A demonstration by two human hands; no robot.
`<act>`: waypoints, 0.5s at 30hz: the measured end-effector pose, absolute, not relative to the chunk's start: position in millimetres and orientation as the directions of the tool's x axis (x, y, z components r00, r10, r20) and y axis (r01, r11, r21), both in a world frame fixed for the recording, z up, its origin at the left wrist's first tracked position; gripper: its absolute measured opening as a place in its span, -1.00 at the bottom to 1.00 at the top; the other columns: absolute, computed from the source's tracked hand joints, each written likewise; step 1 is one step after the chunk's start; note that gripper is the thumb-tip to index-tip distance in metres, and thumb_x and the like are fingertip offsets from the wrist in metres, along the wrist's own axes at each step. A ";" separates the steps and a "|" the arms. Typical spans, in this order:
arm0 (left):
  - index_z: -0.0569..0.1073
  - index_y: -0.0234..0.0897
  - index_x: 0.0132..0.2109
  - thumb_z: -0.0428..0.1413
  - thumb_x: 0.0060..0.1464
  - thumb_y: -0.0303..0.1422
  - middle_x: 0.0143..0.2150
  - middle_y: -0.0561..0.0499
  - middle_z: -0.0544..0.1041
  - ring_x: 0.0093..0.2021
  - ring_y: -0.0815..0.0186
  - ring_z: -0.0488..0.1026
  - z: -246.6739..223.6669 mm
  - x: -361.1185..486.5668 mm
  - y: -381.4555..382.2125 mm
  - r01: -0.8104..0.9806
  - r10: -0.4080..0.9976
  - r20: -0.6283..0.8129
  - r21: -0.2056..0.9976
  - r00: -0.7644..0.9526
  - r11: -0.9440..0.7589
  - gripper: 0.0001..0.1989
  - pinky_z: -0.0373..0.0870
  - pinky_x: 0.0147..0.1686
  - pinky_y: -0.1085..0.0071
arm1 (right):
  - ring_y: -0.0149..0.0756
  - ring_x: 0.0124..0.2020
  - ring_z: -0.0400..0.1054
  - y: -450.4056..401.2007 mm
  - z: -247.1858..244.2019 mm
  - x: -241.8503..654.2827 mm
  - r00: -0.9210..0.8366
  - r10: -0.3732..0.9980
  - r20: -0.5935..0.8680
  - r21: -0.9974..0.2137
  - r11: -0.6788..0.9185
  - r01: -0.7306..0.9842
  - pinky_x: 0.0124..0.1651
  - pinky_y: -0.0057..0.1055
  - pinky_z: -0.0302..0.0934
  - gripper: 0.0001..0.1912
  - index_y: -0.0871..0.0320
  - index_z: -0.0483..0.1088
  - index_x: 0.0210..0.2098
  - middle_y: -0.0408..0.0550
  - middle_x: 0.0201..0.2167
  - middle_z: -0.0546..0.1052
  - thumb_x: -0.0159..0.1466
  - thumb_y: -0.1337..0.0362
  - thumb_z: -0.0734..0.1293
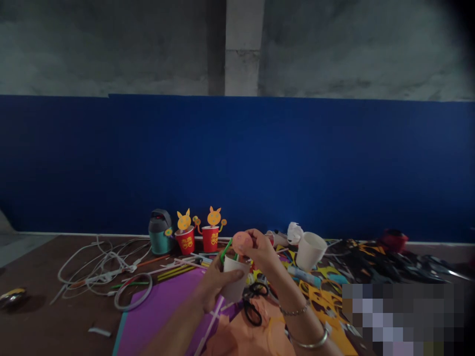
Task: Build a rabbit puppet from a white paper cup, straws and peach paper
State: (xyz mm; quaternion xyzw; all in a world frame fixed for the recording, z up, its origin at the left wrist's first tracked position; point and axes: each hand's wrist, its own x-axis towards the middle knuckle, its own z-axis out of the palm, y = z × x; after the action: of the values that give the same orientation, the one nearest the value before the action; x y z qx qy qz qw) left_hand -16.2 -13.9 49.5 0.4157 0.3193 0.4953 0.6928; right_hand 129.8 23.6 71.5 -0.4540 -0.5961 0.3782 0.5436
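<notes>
My left hand [218, 281] is wrapped round a white paper cup [236, 284], holding it upright above the table. Out of the cup's rim sticks a bent green straw [224, 251]. Between the fingertips of my right hand [261, 251] is a round pinkish-orange paper face [242, 243], pinched by its right edge just over the cup. Its lower end hangs at the cup's mouth; how it joins there I cannot make out. Black-handled scissors [253, 311] lie right beside the cup, on orange paper scraps [232, 338].
Two red cups [185, 241] with orange animal faces stand at the back, beside a teal container [160, 237]. White cables [100, 267] tangle at left. Purple sheets [159, 311] lie in front. Another white cup [310, 250], a glue stick [305, 277] and yellow cut-outs [322, 299] are at right.
</notes>
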 end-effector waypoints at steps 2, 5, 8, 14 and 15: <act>0.45 -0.23 -0.04 0.42 -0.38 -0.38 -0.27 -0.08 0.60 -0.34 0.19 0.52 49.2 -16.2 -13.7 -0.422 0.950 -0.024 0.892 0.310 0.160 -0.35 0.37 -0.27 0.31 | -0.29 -0.44 0.38 23.8 70.3 128.8 0.006 0.954 0.300 -0.948 0.298 0.109 -0.40 -0.44 0.28 -0.70 0.17 0.32 -0.28 -0.10 -0.43 0.51 -0.04 0.28 0.35; 0.45 -0.23 -0.04 0.42 -0.39 -0.37 -0.29 -0.07 0.60 -0.36 0.19 0.51 49.8 -16.5 -13.9 -0.419 0.953 -0.025 0.894 0.303 0.157 -0.35 0.37 -0.29 0.31 | -0.26 -0.37 0.42 24.1 70.4 129.5 0.007 0.957 0.289 -0.954 0.287 0.088 -0.36 -0.42 0.31 -0.65 0.18 0.33 -0.24 -0.05 -0.37 0.54 -0.05 0.29 0.35; 0.44 -0.21 -0.04 0.42 -0.38 -0.37 -0.30 -0.06 0.60 -0.37 0.19 0.51 51.4 -16.6 -14.5 -0.414 0.957 -0.015 0.900 0.289 0.139 -0.36 0.37 -0.32 0.32 | -0.20 -0.30 0.44 23.0 73.1 131.6 -0.005 0.963 0.271 -0.953 0.269 0.141 -0.31 -0.39 0.32 -0.59 0.22 0.37 -0.18 0.02 -0.29 0.56 -0.04 0.24 0.38; 0.42 -0.24 -0.01 0.43 -0.40 -0.38 -0.25 -0.09 0.60 -0.32 0.19 0.52 54.2 -14.4 -16.7 -0.409 0.963 0.007 0.906 0.268 0.107 -0.30 0.39 -0.27 0.31 | -0.10 -0.34 0.45 18.3 78.8 131.8 -0.003 0.982 0.190 -0.939 0.183 0.292 -0.36 -0.35 0.30 -0.63 0.31 0.49 -0.32 0.07 -0.40 0.59 -0.04 0.15 0.41; 0.42 -0.24 0.01 0.43 -0.41 -0.38 -0.24 -0.09 0.60 -0.30 0.18 0.52 54.7 -13.8 -17.2 -0.414 0.963 0.015 0.905 0.268 0.101 -0.28 0.39 -0.26 0.31 | -0.11 -0.34 0.45 17.8 79.1 131.5 -0.007 0.982 0.191 -0.949 0.186 0.254 -0.36 -0.35 0.31 -0.62 0.30 0.49 -0.31 0.05 -0.40 0.59 -0.05 0.15 0.41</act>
State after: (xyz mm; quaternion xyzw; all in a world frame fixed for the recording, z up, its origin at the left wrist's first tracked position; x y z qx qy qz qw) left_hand -13.8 -17.2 54.7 0.4304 0.3190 0.5139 0.6700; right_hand 131.5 17.8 79.1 -0.5142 -0.6007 0.3775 0.4819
